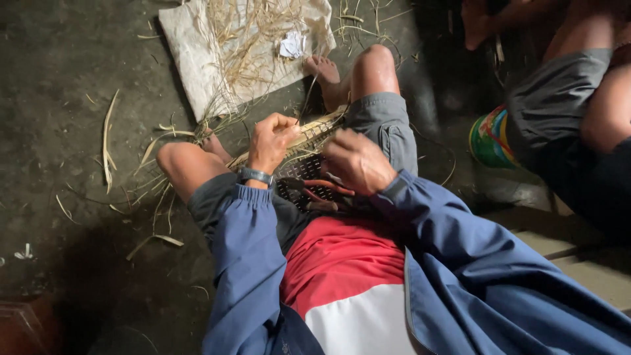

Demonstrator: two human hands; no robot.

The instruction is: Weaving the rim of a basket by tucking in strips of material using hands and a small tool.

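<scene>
I sit on the floor with a partly woven strip-and-mesh piece (309, 148) across my lap. My left hand (273, 141), with a watch on the wrist, is closed around pale strips at the piece's upper edge. My right hand (358, 161) rests curled on the piece's right side, fingers bent against the weave; what it grips is hidden. Red-handled pliers (322, 190) lie on the dark mesh just below both hands.
A pale cloth (197, 46) strewn with dry straw lies on the dark floor ahead. Loose strips (108, 138) are scattered to the left. Another person's legs (578, 85) are at the right, beside a colourful round container (490, 138).
</scene>
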